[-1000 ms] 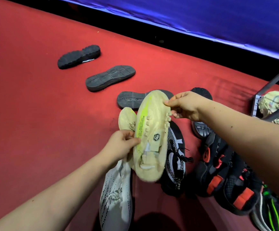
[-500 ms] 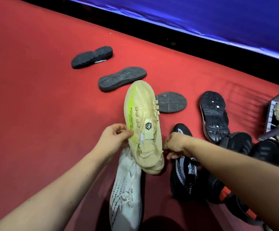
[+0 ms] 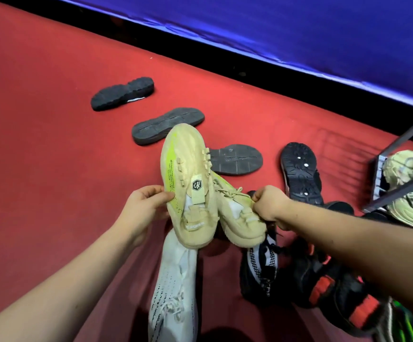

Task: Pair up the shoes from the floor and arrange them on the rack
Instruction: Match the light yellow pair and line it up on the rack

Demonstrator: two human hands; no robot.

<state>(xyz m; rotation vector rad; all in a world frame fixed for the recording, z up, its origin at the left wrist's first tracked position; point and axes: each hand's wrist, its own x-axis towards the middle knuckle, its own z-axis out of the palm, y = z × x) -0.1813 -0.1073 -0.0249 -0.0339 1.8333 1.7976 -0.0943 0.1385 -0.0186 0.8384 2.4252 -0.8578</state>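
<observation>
Loads of bare red carpet (image 3: pixel 52 119) on the left, ending far off at a black strip under the blue wall (image 3: pixel 299 33). The rack (image 3: pixel 402 139) frame pokes in at the right edge, with dark shoes (image 3: pixel 323 280) piled near it. Two beige shoes (image 3: pixel 188 174) with lime streaks hang over the floor, touching side by side. The left hand (image 3: pixel 148 203) pinches one's edge, and the right hand (image 3: pixel 272 206) has its fingers clamped on the other.

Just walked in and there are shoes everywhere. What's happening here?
A person is pairing up shoes. The left hand grips one beige sneaker and the right hand grips its matching sneaker, the two held side by side above the red floor. A white sneaker and several dark shoes lie below, some sole-up. At the right, the rack already holds pale shoes.
</observation>
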